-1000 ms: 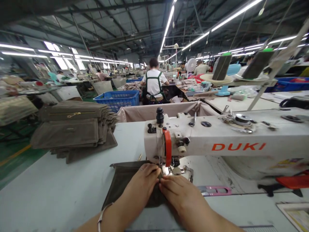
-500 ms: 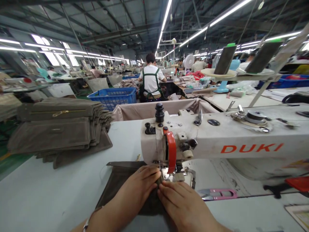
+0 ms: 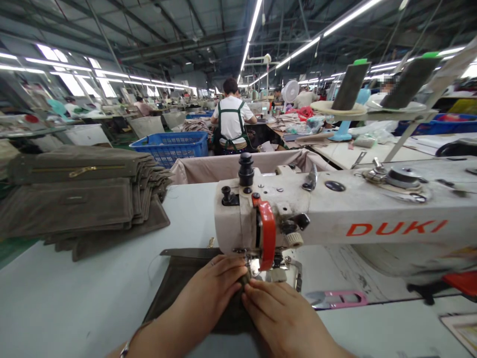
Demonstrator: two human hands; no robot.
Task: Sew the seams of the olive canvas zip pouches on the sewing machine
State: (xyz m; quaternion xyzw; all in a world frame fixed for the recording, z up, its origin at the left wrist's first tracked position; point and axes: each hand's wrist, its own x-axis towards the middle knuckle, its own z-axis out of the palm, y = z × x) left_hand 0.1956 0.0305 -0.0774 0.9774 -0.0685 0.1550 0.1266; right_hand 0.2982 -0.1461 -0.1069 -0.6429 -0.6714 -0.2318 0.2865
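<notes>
A dark olive fabric piece (image 3: 175, 283) lies flat on the pale sewing table (image 3: 74, 298), its right edge under the presser foot (image 3: 257, 263) of a white DUKI sewing machine (image 3: 335, 219). My left hand (image 3: 208, 298) rests on the fabric, fingertips pressed at the foot. My right hand (image 3: 283, 318) lies beside it, fingers together, pinching the fabric edge just in front of the needle. Both hands touch each other at the fingertips.
A stack of olive zippered panels (image 3: 82, 189) sits at the back left. Pink thread snips (image 3: 335, 298) lie to the right of the foot. A cloth bin (image 3: 242, 166) and blue basket (image 3: 171, 146) stand behind; a person in a green apron (image 3: 233, 122) works farther off.
The view has shifted slightly left and closer. Both hands stay at the presser foot on the fabric, barely moved.
</notes>
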